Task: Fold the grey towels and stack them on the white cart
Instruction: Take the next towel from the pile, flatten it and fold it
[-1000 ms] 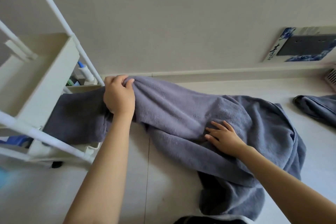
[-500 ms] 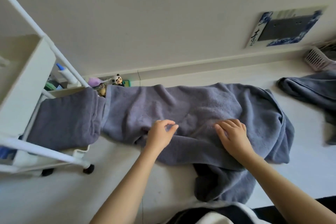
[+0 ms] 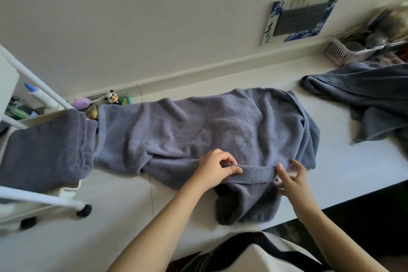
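Observation:
A long grey towel (image 3: 198, 130) lies stretched across the pale floor, its near part bunched in front of me. My left hand (image 3: 217, 166) pinches the near edge of this towel between thumb and fingers. My right hand (image 3: 291, 180) holds the same edge a little to the right, thumb on top and fingers spread under the fold. A folded grey towel (image 3: 46, 150) rests on a shelf of the white cart (image 3: 33, 196) at the left. Another grey towel (image 3: 371, 99) lies crumpled at the far right.
The cart's white poles (image 3: 33, 79) and black casters (image 3: 84, 210) stand at left. Small toys, among them a panda figure (image 3: 112, 97), sit by the skirting. A pink basket (image 3: 344, 53) of clutter stands far right. A blue-and-white framed panel (image 3: 302, 17) is on the wall.
Both hands have come back from the towel's middle to its near edge and taken hold of it. The view has swung right, showing more of the crumpled towel and the basket.

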Demonstrator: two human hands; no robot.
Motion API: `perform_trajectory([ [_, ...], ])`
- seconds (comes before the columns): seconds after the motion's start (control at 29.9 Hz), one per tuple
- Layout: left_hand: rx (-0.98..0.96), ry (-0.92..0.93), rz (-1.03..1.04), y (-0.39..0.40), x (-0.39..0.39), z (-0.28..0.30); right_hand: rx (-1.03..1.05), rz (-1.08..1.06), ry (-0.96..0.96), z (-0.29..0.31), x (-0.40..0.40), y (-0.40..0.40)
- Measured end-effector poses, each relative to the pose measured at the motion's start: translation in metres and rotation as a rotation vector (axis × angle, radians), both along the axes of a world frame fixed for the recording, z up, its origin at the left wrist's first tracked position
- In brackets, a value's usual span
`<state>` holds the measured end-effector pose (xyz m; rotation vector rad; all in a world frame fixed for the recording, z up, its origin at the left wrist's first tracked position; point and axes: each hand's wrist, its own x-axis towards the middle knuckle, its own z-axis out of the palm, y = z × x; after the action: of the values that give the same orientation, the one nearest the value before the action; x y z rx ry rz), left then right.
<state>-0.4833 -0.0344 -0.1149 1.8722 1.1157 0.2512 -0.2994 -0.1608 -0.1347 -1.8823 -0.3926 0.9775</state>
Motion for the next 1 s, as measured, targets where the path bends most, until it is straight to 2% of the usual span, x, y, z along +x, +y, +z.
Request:
perform_trajectory([
  [0.03,-0.033,-0.008,0.020,0.007,-0.001,0.003,0.043,-0.025,0.092,0.004,0.001,0.008],
  [0.1,-0.113,-0.077,0.054,0.015,0.001,0.017,0.118,-0.040,0.136,0.016,0.007,0.020],
  [0.17,-0.094,-0.163,0.116,0.026,0.004,0.033,0.199,-0.022,0.158,0.035,0.010,0.038],
  [0.23,0.088,-0.180,0.245,0.040,0.011,0.048,0.292,0.052,0.052,0.061,0.018,0.063],
  [0.33,0.389,-0.131,0.460,0.064,0.014,0.060,0.405,0.337,-0.163,0.096,0.022,0.095],
  [0.43,0.443,-0.029,0.443,0.061,0.011,0.053,0.291,0.405,-0.281,0.092,0.015,0.097],
  [0.53,0.224,0.016,0.426,0.024,0.008,0.029,-0.041,0.305,-0.387,0.059,0.000,0.067],
  [0.6,0.031,0.120,0.420,-0.001,0.005,0.007,-0.211,0.308,-0.339,0.031,-0.012,0.048],
  [0.67,-0.195,0.162,0.425,-0.022,0.005,-0.007,-0.262,0.304,-0.276,0.011,-0.022,0.035],
  [0.73,-0.390,0.019,0.472,-0.035,0.009,-0.011,-0.186,0.289,-0.197,0.006,-0.031,0.032],
  [0.87,-0.490,-0.314,0.544,-0.041,0.020,0.010,0.069,0.241,0.070,0.029,-0.043,0.032],
  [0.94,-0.497,-0.386,0.523,-0.038,0.021,0.030,0.201,0.200,0.087,0.048,-0.039,0.032],
  [1.0,-0.461,-0.459,0.485,-0.036,0.022,0.052,0.293,0.197,0.014,0.070,-0.032,0.033],
])
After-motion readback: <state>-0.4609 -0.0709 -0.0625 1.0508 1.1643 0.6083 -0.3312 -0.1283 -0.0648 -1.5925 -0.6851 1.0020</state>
